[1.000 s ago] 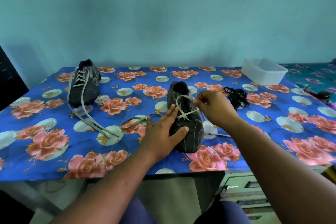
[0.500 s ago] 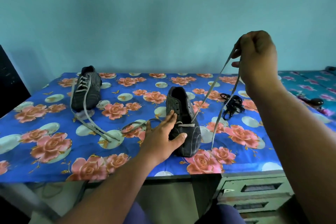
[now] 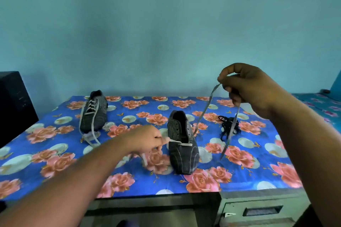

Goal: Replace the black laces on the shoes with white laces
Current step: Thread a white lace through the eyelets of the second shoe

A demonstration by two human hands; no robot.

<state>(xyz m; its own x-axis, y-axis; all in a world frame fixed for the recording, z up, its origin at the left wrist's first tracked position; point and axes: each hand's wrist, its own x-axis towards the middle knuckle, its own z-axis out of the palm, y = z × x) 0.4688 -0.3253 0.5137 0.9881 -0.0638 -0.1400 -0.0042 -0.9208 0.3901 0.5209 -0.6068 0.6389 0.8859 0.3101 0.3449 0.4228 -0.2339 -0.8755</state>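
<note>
Leaving the near shoe [image 3: 182, 145] on the table [image 3: 129, 182], the left hand [image 3: 147, 139] now pinches the white lace [image 3: 203, 114] beside it, while the lowered right hand [image 3: 245, 88] grips the other end aloft.

The table [image 3: 239, 177] fills the lower half of the frame, with a wall behind it. On it, left of centre and toward the back, stands the far shoe [image 3: 95, 112], its lace ends trailing down-frame onto the cloth. The near shoe [image 3: 181, 142] sits at centre, toe toward the bottom edge. Right of it, well apart, lies the bundle of black laces [image 3: 227, 126]. The left hand [image 3: 147, 140] is just left of the near shoe, at the lace [image 3: 204, 112] crossing its front. That lace rises from the shoe to the right hand [image 3: 247, 88], raised at centre right above the bundle. A drawer unit [image 3: 262, 210] sits below the table's edge, lower right.
</note>
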